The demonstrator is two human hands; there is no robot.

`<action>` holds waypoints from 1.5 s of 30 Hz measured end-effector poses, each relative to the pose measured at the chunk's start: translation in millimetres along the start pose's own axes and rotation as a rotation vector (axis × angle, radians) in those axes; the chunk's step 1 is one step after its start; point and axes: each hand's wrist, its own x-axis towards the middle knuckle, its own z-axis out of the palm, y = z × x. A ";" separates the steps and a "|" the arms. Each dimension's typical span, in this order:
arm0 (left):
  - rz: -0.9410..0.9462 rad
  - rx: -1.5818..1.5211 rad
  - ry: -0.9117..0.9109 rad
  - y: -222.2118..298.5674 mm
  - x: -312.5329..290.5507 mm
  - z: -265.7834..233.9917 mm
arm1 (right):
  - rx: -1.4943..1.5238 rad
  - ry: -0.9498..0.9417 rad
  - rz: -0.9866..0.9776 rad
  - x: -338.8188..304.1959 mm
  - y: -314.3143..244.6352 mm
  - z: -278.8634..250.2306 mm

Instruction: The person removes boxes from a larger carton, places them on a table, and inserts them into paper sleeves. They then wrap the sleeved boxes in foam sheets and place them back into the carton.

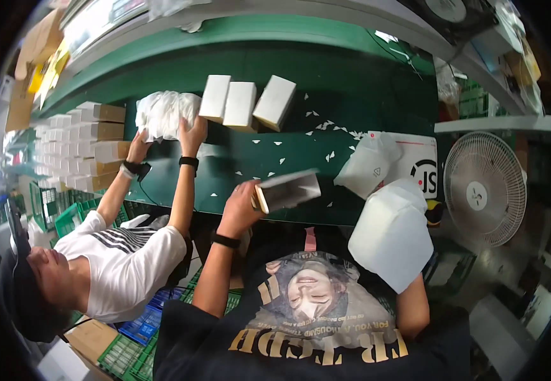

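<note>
My left hand is closed round one end of a small white box, held tilted above the table's near edge. The box's long side looks open and grey inside. My right forearm rises behind a white, translucent wrapped packet or bag, which hides that hand and its fingers. Beyond this packet another crumpled translucent bag lies on the table, partly over a white flat panel with black print.
Three white boxes stand on the green table, with small white scraps around. To the left, a co-worker's hands grip a white bundle, beside stacked boxes. A fan stands at right.
</note>
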 end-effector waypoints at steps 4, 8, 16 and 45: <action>-0.085 0.020 0.061 -2.9 -8.0 8.5 | -0.075 0.002 0.019 8.3 7.2 -27.0; -0.197 -0.049 0.078 -50.3 -13.0 35.8 | -0.022 -0.142 0.100 15.9 6.8 -34.6; -0.212 -0.486 0.258 -37.0 -9.4 44.3 | -0.216 -0.439 0.044 13.6 -5.9 12.9; 0.097 -0.205 0.420 36.2 -72.2 -28.2 | -1.348 -0.113 -0.040 259.5 70.1 32.8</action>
